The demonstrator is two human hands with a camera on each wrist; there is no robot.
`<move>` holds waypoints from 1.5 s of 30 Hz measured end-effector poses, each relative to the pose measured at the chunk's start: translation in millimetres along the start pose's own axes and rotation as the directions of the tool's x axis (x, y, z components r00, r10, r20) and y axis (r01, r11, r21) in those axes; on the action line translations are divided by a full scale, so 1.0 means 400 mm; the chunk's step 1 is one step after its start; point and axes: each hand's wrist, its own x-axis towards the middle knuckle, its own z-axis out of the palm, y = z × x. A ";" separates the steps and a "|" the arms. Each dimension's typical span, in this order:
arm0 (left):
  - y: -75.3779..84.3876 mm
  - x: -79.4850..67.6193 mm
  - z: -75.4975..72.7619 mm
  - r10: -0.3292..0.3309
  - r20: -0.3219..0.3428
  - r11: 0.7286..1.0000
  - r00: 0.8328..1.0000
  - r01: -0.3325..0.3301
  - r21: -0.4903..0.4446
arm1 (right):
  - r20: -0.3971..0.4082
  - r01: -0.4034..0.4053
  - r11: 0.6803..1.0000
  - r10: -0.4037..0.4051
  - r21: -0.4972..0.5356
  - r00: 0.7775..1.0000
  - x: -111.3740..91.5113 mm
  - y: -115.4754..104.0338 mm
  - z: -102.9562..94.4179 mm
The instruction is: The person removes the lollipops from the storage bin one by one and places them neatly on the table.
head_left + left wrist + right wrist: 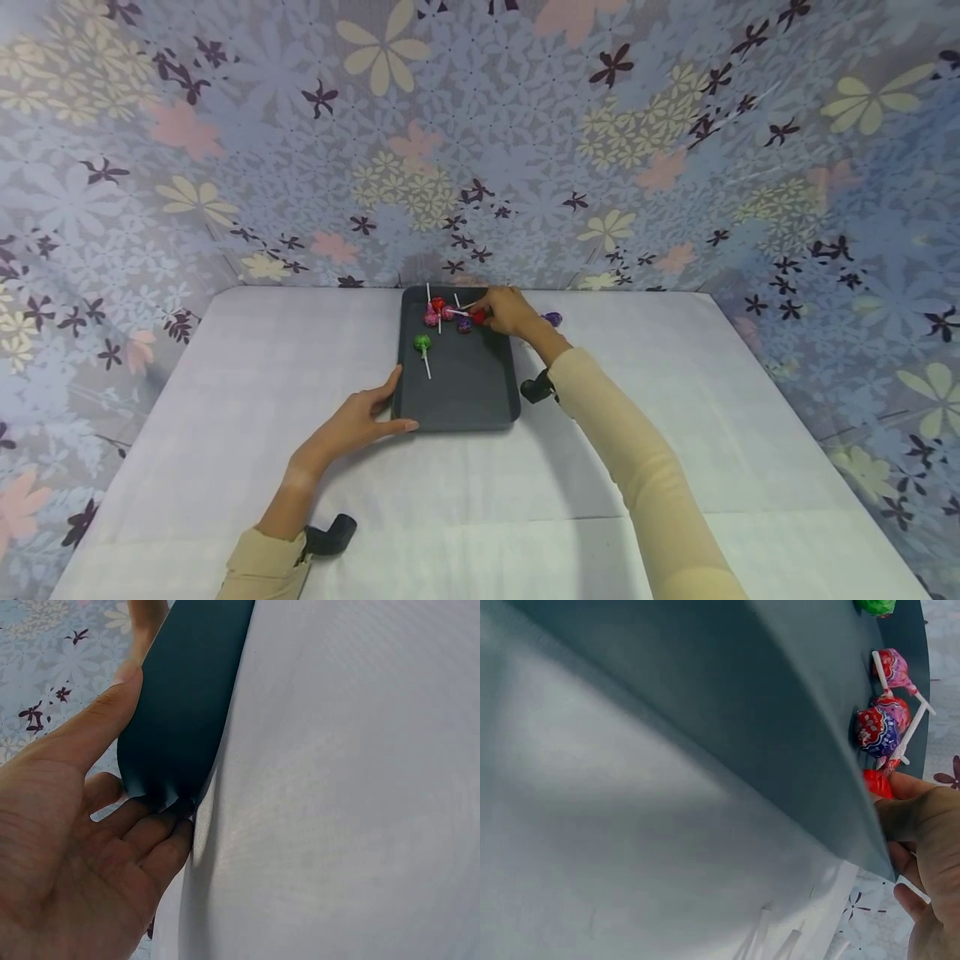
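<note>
A dark grey tray (461, 400) lies on the white cloth. My left hand (366, 418) grips its near left corner, thumb at the front edge and fingers along the side; in the left wrist view the fingertips (169, 844) curl against the tray wall (191, 682). Over the far right corner, my right hand (510, 312) pinches a red lollipop (877, 783), its other fingers outside the wall. Beside it lie pink, red and purple lollipops (877, 733) with white sticks. A green lollipop (422, 342) rests apart, farther left in the tray.
Just right of the tray, partly behind my right wrist, is a purple lollipop (552, 318). White sticks (787, 945) show below the tray in the right wrist view. A flower-patterned curtain (480, 150) borders the table (300, 333) at the back and sides.
</note>
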 end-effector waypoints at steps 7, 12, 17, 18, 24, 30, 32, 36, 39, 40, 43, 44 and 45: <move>0.003 0.002 -0.003 -0.001 0.005 1.000 1.000 0.001 0.011 | -0.018 0.019 1.000 -0.019 -0.005 1.000 -0.005 0.010 0.008; 0.001 0.003 -0.004 0.000 0.006 1.000 1.000 0.000 0.008 | -0.023 0.036 0.999 -0.035 0.026 0.999 -0.008 0.017 0.015; -0.004 0.004 -0.001 0.000 0.005 1.000 1.000 -0.001 0.003 | -0.034 0.036 0.999 -0.034 0.040 0.999 -0.011 0.023 0.022; -0.005 0.005 0.000 0.000 0.006 1.000 1.000 0.000 -0.002 | -0.041 0.039 0.998 -0.038 0.046 0.998 -0.012 0.023 0.023; -0.003 0.003 0.000 0.004 0.003 1.000 1.000 -0.004 -0.012 | -0.080 0.074 0.994 -0.067 0.083 0.995 -0.019 0.027 0.026; 0.006 0.000 -0.007 -0.005 0.003 1.000 1.000 0.005 -0.002 | -0.075 0.075 0.976 -0.061 0.205 0.995 -0.021 0.024 0.022; 0.007 -0.001 -0.007 -0.005 0.003 1.000 1.000 0.005 0.001 | -0.092 0.079 0.962 -0.057 0.260 0.994 -0.022 0.022 0.021; 0.005 -0.002 -0.007 0.004 -0.002 1.000 1.000 -0.004 0.013 | -0.148 0.076 0.940 -0.027 0.333 0.989 -0.028 0.019 0.017; 0.005 0.000 -0.006 0.004 0.000 1.000 1.000 -0.004 0.019 | -0.186 0.054 0.924 0.018 0.378 0.982 -0.034 0.019 0.014; 0.005 0.000 -0.007 0.004 0.001 1.000 1.000 -0.004 0.019 | -0.194 0.046 0.917 0.035 0.396 0.980 -0.036 0.019 0.014; 0.008 0.000 -0.008 -0.003 0.005 1.000 1.000 0.003 0.017 | -0.222 0.047 0.901 0.056 0.431 0.973 -0.041 0.019 0.013; 0.009 0.000 -0.008 -0.007 0.005 1.000 1.000 0.007 0.017 | -0.229 0.049 0.895 0.060 0.443 0.972 -0.044 0.019 0.013; 0.009 0.000 -0.008 -0.010 0.005 1.000 1.000 0.010 0.017 | -0.236 0.053 0.890 0.062 0.453 0.970 -0.046 0.018 0.013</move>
